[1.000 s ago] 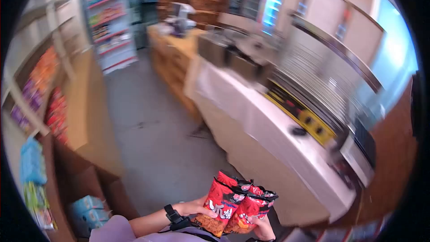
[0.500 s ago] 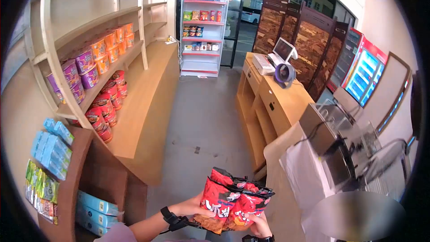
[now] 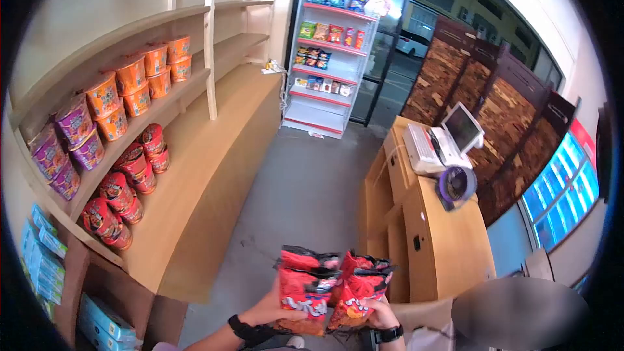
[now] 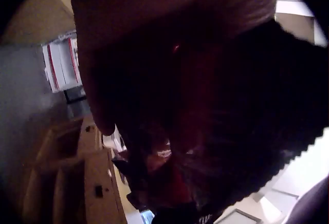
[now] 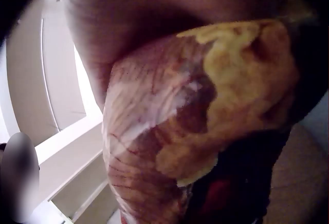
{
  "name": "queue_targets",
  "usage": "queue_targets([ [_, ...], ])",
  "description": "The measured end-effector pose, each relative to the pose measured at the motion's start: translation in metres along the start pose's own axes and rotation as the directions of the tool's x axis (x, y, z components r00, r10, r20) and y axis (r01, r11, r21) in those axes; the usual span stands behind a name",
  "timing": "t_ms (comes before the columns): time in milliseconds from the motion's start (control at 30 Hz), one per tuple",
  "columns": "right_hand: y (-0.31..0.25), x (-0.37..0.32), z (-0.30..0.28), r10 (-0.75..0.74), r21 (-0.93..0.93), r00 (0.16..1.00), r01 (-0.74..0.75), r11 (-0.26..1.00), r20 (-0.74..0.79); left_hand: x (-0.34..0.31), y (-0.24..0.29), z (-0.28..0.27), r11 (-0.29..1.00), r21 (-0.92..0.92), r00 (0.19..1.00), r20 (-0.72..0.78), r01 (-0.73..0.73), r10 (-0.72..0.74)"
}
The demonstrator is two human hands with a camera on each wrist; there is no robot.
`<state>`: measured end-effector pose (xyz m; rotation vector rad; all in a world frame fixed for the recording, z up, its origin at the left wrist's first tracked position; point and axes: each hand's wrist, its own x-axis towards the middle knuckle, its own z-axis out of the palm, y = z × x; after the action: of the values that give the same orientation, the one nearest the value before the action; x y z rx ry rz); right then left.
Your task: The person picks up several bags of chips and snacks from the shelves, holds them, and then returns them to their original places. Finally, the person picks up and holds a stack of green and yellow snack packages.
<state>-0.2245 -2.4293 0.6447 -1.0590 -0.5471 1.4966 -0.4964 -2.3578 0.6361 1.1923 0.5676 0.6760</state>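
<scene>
Though partly behind bags (image 3: 307, 294), counter (image 3: 448, 231) visible.

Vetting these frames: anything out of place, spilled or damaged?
A small whitish scrap lies at the foot of the white red-edged shelf rack, possibly litter. The plastic red-and-black snack bags in the left hand and right hand show no visible tears.

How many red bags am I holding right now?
4 visible: a front left bag and rear left bag in the left hand, a front right bag and rear right bag in the right hand. More may be hidden.
</scene>
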Motion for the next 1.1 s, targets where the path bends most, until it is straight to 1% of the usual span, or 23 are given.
queue_targets([
  [33, -0.019, 0.032, 0.007, 0.026, 0.008, 0.998, -0.026, 1.000, 0.053, 0.014, 0.001, -0.018, 1.000, 0.009, 0.998, -0.059, 0.012, -0.012],
  [67, -0.022, 0.070, 0.012, 0.026, -0.005, 0.995, -0.025, 1.000, 0.094, 0.026, 0.000, -0.041, 1.000, 0.006, 0.997, -0.080, 0.006, -0.006],
  [100, -0.025, 0.109, 0.016, 0.026, -0.017, 0.991, -0.024, 1.000, 0.134, 0.037, 0.003, -0.061, 0.995, -0.092, 0.972, -0.236, -0.025, 0.003],
  [133, -0.027, 0.145, 0.022, 0.034, -0.024, 0.988, -0.031, 0.999, 0.148, 0.049, 0.005, -0.085, 0.981, -0.181, 0.924, -0.382, -0.073, -0.002],
  [167, -0.028, 0.181, 0.029, 0.045, -0.016, 0.985, -0.043, 0.999, 0.167, 0.061, -0.010, -0.121, 0.981, -0.178, 0.919, -0.393, -0.080, 0.004],
  [200, -0.027, 0.214, 0.037, 0.055, -0.004, 0.982, -0.055, 0.998, 0.179, 0.069, -0.037, -0.161, 0.976, -0.206, 0.875, -0.483, -0.075, -0.035],
  [233, -0.025, 0.243, 0.041, 0.057, -0.005, 0.982, -0.057, 0.998, 0.179, 0.089, -0.032, -0.184, 0.969, -0.239, 0.824, -0.562, -0.071, -0.078],
  [300, -0.030, 0.305, 0.050, 0.115, 0.002, 0.989, -0.115, 0.993, 0.095, 0.139, -0.004, -0.225, 0.962, -0.247, 0.821, -0.570, -0.120, -0.045],
  [367, -0.046, 0.355, 0.060, 0.102, 0.038, 0.990, -0.106, 0.994, 0.097, 0.183, 0.028, -0.257, 0.988, -0.082, 0.801, -0.596, -0.134, 0.059],
  [433, -0.076, 0.407, 0.069, 0.013, 0.089, 0.990, -0.026, 0.996, 0.143, 0.238, 0.054, -0.293, 0.986, -0.111, 0.834, -0.550, -0.124, 0.043],
  [467, -0.088, 0.430, 0.062, -0.014, 0.029, 0.997, 0.011, 1.000, 0.081, 0.268, 0.069, -0.307, 0.988, -0.099, 0.854, -0.518, -0.116, 0.049],
  [500, -0.110, 0.446, 0.070, -0.052, 0.031, 0.998, 0.051, 0.998, 0.035, 0.299, 0.081, -0.321, 0.990, -0.088, 0.875, -0.480, -0.110, 0.055],
  [533, -0.120, 0.465, 0.066, -0.079, 0.052, 0.997, 0.078, 0.996, 0.016, 0.326, 0.087, -0.338, 0.997, -0.019, 0.895, -0.441, -0.077, 0.061],
  [667, -0.151, 0.551, 0.030, -0.163, 0.066, 0.983, 0.169, 0.983, -0.087, 0.454, 0.083, -0.381, 0.995, -0.044, 0.942, -0.327, -0.089, 0.070],
  [700, -0.154, 0.575, 0.019, -0.165, 0.061, 0.982, 0.171, 0.983, -0.097, 0.484, 0.081, -0.388, 0.995, -0.051, 0.945, -0.320, -0.086, 0.065],
  [767, -0.162, 0.622, -0.010, -0.134, 0.061, 0.980, 0.144, 0.988, -0.149, 0.539, 0.074, -0.394, 0.994, 0.012, 0.948, -0.299, -0.111, 0.110],
  [800, -0.169, 0.651, -0.019, -0.151, 0.036, 0.975, 0.159, 0.987, -0.162, 0.568, 0.070, -0.400, 0.993, 0.046, 0.948, -0.294, -0.109, 0.118],
  [833, -0.181, 0.684, -0.026, -0.150, 0.030, 0.977, 0.157, 0.987, -0.153, 0.596, 0.070, -0.406, 0.992, 0.045, 0.945, -0.302, -0.116, 0.124],
  [900, -0.201, 0.748, -0.031, -0.138, 0.044, 0.984, 0.144, 0.989, -0.111, 0.647, 0.079, -0.418, 0.995, -0.029, 0.922, -0.380, -0.097, 0.079],
  [933, -0.215, 0.783, -0.032, -0.127, 0.027, 0.988, 0.130, 0.991, -0.086, 0.670, 0.077, -0.434, 0.999, 0.013, 0.923, -0.382, -0.048, 0.049],
  [967, -0.229, 0.818, -0.031, -0.138, -0.023, 0.985, 0.136, 0.990, -0.107, 0.694, 0.078, -0.450, 0.999, 0.009, 0.923, -0.383, -0.042, 0.042],
  [1033, -0.255, 0.892, -0.030, -0.175, -0.007, 0.983, 0.175, 0.985, -0.047, 0.736, 0.081, -0.478, 0.999, -0.028, 0.905, -0.426, -0.021, 0.007],
  [1100, -0.279, 0.964, -0.030, -0.124, -0.030, 0.992, 0.124, 0.992, 0.015, 0.776, 0.089, -0.506, 1.000, -0.018, 0.895, -0.446, -0.013, 0.003],
])
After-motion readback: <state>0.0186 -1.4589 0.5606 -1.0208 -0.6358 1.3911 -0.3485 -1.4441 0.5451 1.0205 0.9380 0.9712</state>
